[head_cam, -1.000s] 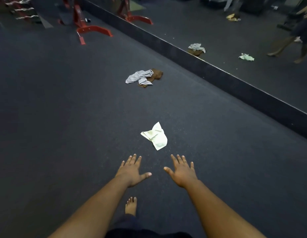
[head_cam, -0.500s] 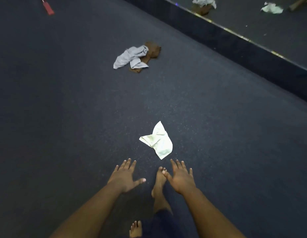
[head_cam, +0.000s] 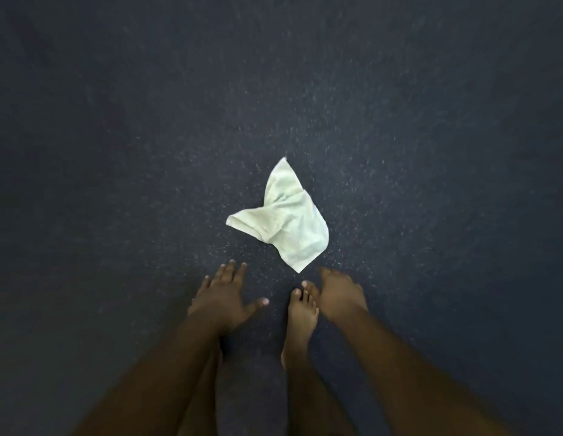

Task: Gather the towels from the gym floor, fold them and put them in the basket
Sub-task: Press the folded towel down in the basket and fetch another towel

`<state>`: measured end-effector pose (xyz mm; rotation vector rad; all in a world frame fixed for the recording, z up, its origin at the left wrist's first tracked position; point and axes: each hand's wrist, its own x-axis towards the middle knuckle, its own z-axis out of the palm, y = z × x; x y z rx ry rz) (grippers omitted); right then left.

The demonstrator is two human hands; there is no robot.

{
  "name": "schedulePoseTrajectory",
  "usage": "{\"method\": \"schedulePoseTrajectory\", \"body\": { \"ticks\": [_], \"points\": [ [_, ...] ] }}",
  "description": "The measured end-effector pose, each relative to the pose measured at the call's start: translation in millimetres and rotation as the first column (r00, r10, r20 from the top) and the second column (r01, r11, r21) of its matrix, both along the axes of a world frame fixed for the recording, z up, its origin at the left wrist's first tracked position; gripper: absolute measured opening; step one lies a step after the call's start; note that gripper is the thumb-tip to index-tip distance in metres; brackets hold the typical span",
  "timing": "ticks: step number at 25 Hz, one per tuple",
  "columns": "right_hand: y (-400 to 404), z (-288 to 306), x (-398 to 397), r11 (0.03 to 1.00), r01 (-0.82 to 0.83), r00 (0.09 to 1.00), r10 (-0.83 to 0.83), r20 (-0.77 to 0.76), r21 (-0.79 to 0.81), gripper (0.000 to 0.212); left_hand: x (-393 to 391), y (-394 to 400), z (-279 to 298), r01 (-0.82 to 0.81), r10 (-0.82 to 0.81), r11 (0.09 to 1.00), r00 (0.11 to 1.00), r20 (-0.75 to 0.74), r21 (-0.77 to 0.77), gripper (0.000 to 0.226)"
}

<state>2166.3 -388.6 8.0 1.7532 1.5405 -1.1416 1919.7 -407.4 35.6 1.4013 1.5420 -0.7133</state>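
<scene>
Both hands reach down toward a crumpled towel on the gym floor.

Head view: the small, pale green cloth towel lies rumpled on the dark speckled rubber floor; the left hand and right hand hover just short of it, fingers spread and empty, seemingly poised to gather it; a bare foot stands between them.

The right hand is smeared by motion, so its fingers merge and their bend cannot be read. Both forearms run off the bottom edge. The left forearm covers most of 1 leg; its foot is hidden. The bare foot is partly overlapped at the toes by the right hand. The towel folds over itself, hiding its underside.
</scene>
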Motion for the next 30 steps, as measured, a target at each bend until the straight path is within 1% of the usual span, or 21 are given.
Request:
{"method": "schedulePoseTrajectory", "body": {
  "ticks": [2,3,6,8,9,10,12,13,14,16,18,20,22,25,27,29,30],
  "points": [
    [8.9,-62.0,-6.1,1.0,0.014,0.999,-0.014,0.038,0.009,0.051,-5.0,8.6,-58.2,0.074,-0.073,0.997,0.997,0.018,-0.025,0.106],
    [14.4,-87.4,-9.2,0.999,0.033,0.998,-0.034,0.061,0.017,0.051,-6.9,12.4,-79.7,0.094,-0.093,0.995,0.995,0.022,-0.041,0.105],
    [28.0,-168.6,-18.3,0.994,0.105,0.983,-0.108,0.149,0.029,0.063,-13.3,16.9,-150.7,0.132,-0.129,0.989,0.991,0.038,-0.071,0.105],
    [36.6,-208.6,-24.6,0.989,0.146,0.972,-0.149,0.182,0.033,0.065,-17.8,16.6,-185.2,0.15,-0.146,0.986,0.988,0.05,-0.075,0.106],
    [38.3,-221.6,-27.2,0.988,0.147,0.97,-0.153,0.19,0.043,0.06,-20.2,15.4,-194.6,0.164,-0.16,0.983,0.986,0.05,-0.079,0.107],
    [38.6,-229.8,-28.4,0.989,0.129,0.971,-0.14,0.192,0.068,0.05,-22.4,14.6,-199.4,0.176,-0.173,0.981,0.984,0.046,-0.081,0.107],
    [36.6,-231.3,-31.1,0.995,0.024,0.98,-0.043,0.194,0.1,0.022,-26.4,15.8,-194.0,0.206,-0.204,0.975,0.978,0.04,-0.086,0.107],
    [36.0,-222.3,-31.8,0.996,-0.023,0.982,0.005,0.19,0.09,0.012,-28.1,17.8,-185.3,0.217,-0.214,0.973,0.976,0.04,-0.084,0.106],
    [34.4,-208.2,-32.4,0.996,-0.036,0.985,0.021,0.171,0.083,0.01,-29.2,19.9,-172.4,0.225,-0.222,0.971,0.974,0.042,-0.076,0.105],
    [28.2,-164.4,-32.3,0.997,-0.014,0.995,0.006,0.101,0.081,0.022,-28.9,22.6,-132.5,0.247,-0.244,0.966,0.969,0.046,-0.073,0.104],
    [17.9,-103.9,-32.4,0.996,0.006,0.999,-0.009,0.036,0.094,0.027,-28.9,23.2,-81.3,0.259,-0.256,0.963,0.965,0.05,-0.071,0.104],
    [-0.5,-41.8,-31.2,0.995,0.056,0.998,-0.055,-0.009,0.084,0.028,-26.2,20.2,-29.8,0.278,-0.276,0.957,0.961,0.038,-0.08,0.105],
    [-17.3,28.3,-30.7,0.983,0.171,0.985,-0.169,-0.034,0.073,0.028,-23.8,17.8,29.3,0.301,-0.299,0.95,0.953,0.037,-0.083,0.105],
    [-46.8,155.1,-31.9,0.95,0.292,0.956,-0.291,-0.025,0.109,0.028,-20.1,10.0,148.5,0.349,-0.347,0.937,0.937,0.052,-0.035,0.105],
    [-72.0,232.9,-34.7,0.901,0.413,0.91,-0.412,-0.036,0.135,0.031,-15.4,6.6,220.3,0.426,-0.425,0.905,0.901,0.084,0.005,0.11],
    [-89.9,274.1,-39.5,0.853,0.494,0.869,-0.492,-0.056,0.17,0.032,-12.4,2.8,257.1,0.49,-0.49,0.872,0.867,0.089,0.027,0.119],
    [-104.4,306.2,-41.0,0.817,0.538,0.839,-0.542,-0.046,0.207,0.033,-10.6,-0.3,286.9,0.55,-0.553,0.833,0.828,0.095,0.063,0.119]
  ]
}}
